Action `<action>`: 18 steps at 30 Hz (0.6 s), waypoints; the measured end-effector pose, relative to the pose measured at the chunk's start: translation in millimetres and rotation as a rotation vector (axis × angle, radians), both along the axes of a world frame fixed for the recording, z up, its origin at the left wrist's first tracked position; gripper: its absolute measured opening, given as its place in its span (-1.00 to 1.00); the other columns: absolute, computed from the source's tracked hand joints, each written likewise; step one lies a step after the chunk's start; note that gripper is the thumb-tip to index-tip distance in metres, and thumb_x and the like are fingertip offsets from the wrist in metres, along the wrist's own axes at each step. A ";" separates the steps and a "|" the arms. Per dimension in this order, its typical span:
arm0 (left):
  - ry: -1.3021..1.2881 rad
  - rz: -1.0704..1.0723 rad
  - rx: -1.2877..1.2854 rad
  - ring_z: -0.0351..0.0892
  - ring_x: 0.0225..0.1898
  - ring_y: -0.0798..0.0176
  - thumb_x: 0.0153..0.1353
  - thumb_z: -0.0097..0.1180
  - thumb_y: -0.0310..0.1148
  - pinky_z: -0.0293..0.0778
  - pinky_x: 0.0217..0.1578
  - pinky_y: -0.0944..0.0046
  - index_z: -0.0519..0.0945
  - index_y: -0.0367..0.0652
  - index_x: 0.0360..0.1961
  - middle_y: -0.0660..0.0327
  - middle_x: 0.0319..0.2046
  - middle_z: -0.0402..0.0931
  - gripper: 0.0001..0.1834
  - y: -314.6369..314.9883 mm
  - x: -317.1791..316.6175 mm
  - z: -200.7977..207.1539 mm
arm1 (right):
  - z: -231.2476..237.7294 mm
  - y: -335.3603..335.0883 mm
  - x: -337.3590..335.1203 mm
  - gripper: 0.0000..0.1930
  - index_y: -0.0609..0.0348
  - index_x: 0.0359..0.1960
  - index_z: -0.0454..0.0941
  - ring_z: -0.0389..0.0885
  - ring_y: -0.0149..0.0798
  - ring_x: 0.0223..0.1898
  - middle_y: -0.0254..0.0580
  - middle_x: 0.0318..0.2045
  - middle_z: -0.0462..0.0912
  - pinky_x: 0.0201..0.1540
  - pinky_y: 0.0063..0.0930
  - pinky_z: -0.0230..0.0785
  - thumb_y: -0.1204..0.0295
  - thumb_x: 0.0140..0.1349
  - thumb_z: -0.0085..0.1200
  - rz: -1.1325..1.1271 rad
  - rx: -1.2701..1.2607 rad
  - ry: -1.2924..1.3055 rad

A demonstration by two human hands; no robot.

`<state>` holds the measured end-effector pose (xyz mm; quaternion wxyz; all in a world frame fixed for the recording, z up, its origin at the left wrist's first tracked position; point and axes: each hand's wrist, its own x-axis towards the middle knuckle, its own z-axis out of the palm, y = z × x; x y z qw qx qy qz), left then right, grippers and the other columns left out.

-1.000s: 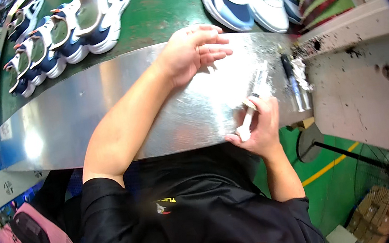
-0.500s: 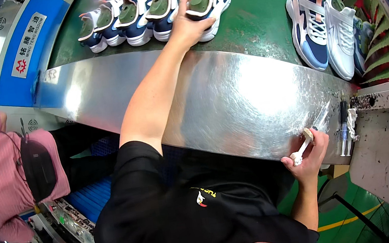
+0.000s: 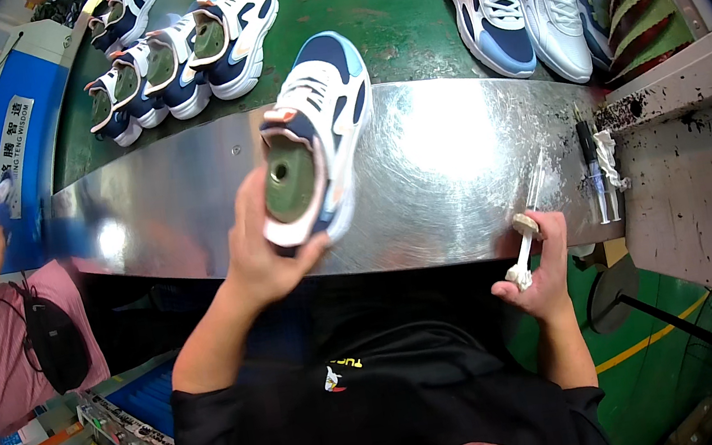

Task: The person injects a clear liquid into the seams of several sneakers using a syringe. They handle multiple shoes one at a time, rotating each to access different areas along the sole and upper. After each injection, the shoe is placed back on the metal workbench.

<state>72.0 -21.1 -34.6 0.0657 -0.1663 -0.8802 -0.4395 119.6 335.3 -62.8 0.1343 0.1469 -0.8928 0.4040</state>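
A navy, white and light-blue sneaker on a green last (image 3: 313, 142) is raised above the shiny metal table (image 3: 447, 155), the left hand (image 3: 264, 249) fingers grasping its heel. The right hand (image 3: 544, 264) fingers clench a small white brush (image 3: 524, 249) at the table's near edge. More sneakers (image 3: 186, 50) sit on the green conveyor belt (image 3: 379, 1).

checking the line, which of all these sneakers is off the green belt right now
The navy, white and light-blue sneaker gripped at its heel by the left hand, raised over the metal table. The other sneakers all sit on the green belt.
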 end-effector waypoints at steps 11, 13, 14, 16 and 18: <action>-0.770 0.120 0.498 0.54 -0.29 0.36 0.26 -0.01 -0.14 0.48 -0.33 0.40 0.45 -0.31 -0.04 0.14 -0.21 0.53 -0.57 -31.7 -198.0 -39.7 | 9.2 8.9 51.3 0.08 0.30 0.22 0.09 0.39 -0.29 -0.07 -0.17 -0.06 0.35 0.03 -0.38 0.27 -0.21 -0.20 0.29 -0.077 -0.515 -0.345; -0.849 0.118 0.461 0.59 -0.38 0.32 0.25 0.01 -0.11 0.51 -0.35 0.36 0.49 -0.37 -0.15 0.14 -0.31 0.57 -0.55 -11.7 -213.9 -34.4 | 11.7 8.7 53.0 0.09 0.31 0.25 0.06 0.39 -0.29 -0.06 -0.16 -0.03 0.36 0.03 -0.38 0.27 -0.18 -0.19 0.30 -0.095 -0.635 -0.397; -0.821 0.094 0.426 0.59 -0.39 0.31 0.23 0.04 -0.10 0.52 -0.34 0.35 0.48 -0.39 -0.16 0.12 -0.32 0.57 -0.54 -5.9 -214.8 -31.8 | 13.4 9.4 54.0 0.07 0.32 0.24 0.07 0.38 -0.31 -0.04 -0.15 -0.04 0.36 0.05 -0.38 0.27 -0.15 -0.17 0.30 -0.068 -0.632 -0.400; -0.787 0.043 0.395 0.60 -0.38 0.28 0.16 0.12 -0.14 0.54 -0.29 0.31 0.40 -0.43 -0.08 0.06 -0.31 0.55 -0.48 6.8 -207.9 -19.9 | 19.2 8.6 57.1 0.07 0.35 0.22 0.11 0.41 -0.30 -0.05 -0.13 -0.06 0.38 0.05 -0.39 0.28 -0.16 -0.18 0.30 -0.042 -0.563 -0.395; -0.698 -0.010 0.527 0.58 -0.32 0.27 0.11 0.17 -0.14 0.50 -0.23 0.34 0.36 -0.44 -0.03 0.06 -0.27 0.54 -0.41 19.7 -192.7 -0.2 | 26.7 6.3 58.2 0.07 0.38 0.21 0.12 0.42 -0.30 -0.06 -0.12 -0.07 0.39 0.04 -0.38 0.30 -0.16 -0.20 0.31 -0.010 -0.567 -0.402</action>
